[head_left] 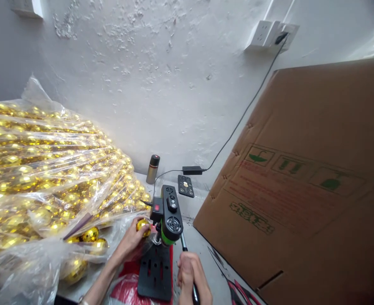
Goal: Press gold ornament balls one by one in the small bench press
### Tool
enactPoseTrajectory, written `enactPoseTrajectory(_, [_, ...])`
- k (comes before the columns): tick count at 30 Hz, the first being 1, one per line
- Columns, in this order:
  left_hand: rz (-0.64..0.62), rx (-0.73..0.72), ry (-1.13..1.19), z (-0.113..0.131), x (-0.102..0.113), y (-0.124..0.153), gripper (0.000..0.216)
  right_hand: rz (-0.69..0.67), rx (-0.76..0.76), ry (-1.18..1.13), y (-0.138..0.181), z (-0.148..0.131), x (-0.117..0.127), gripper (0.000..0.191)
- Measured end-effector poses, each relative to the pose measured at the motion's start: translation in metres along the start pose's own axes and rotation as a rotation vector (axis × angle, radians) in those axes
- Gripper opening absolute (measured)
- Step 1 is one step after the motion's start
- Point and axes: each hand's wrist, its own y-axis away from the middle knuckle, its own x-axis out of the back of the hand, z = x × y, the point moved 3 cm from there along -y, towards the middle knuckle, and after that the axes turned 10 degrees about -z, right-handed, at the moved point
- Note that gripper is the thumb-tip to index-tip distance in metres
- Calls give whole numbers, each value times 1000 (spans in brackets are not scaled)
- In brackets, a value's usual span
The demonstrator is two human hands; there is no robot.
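A small bench drill press (171, 214) with a black body, a green ring and a slotted black base plate (155, 271) stands in front of me. My left hand (134, 237) grips a shiny gold faceted ball (143, 228) at the left of the machine, close to its chuck. Wrapped round the black-gripped lever (184, 242) on the machine's right side is my right hand (193, 277). A red switch (156, 207) shows on a box at the machine's left. Whether the ball touches the drill tip is hidden.
A clear plastic bag (47, 169) full of gold balls fills the left. A large cardboard box (301, 178) leans on the right. Behind the machine are a spray can (153, 169), a phone (186, 186) and a power adapter (192, 170), its cord running to a wall socket (280, 38).
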Motion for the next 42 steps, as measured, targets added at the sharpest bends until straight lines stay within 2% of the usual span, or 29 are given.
enactPoseTrajectory(2, [0, 45, 153, -12, -1, 22, 47, 4, 18, -24, -1, 0, 0, 38])
enactPoseTrajectory(4, [-23, 81, 413, -24, -4, 44, 48, -3, 28, -36, -2, 1, 0, 40])
enactPoseTrajectory(6, [-115, 87, 683, -30, -9, 61, 51, -18, 18, -25, -3, 3, 1, 40])
enactPoseTrajectory(8, [-234, 75, 797, -31, -15, 71, 57, -34, 3, -13, -3, 4, 3, 40])
enactPoseTrajectory(10, [-262, 45, 732, -29, -19, 74, 63, -51, -4, -10, -2, 4, 5, 39])
enactPoseTrajectory(13, [-130, -19, 435, -20, -22, 74, 68, -71, -14, -11, -1, 5, 6, 39])
enactPoseTrajectory(15, [-104, -37, 208, -11, -25, 74, 61, -75, -26, -16, -1, 5, 7, 40])
enactPoseTrajectory(18, [-152, -66, -48, 5, -28, 74, 47, -81, -23, -7, 0, 5, 8, 40])
enactPoseTrajectory(24, [-252, -78, -377, 25, -29, 62, 44, -95, 1, 16, 2, 6, 9, 35])
enactPoseTrajectory(29, [-264, -25, -468, 26, -35, 52, 48, -106, 35, -2, 1, 5, 8, 33])
enactPoseTrajectory(32, [-170, -40, -465, 21, -43, 53, 48, -115, 49, -10, -1, 2, 8, 32])
enactPoseTrajectory(37, [24, -187, -321, 1, -60, 60, 45, -119, 45, -14, -2, 1, 8, 33])
enactPoseTrajectory(42, [65, -232, -232, -13, -67, 59, 48, -83, 16, -28, -1, -1, 7, 34])
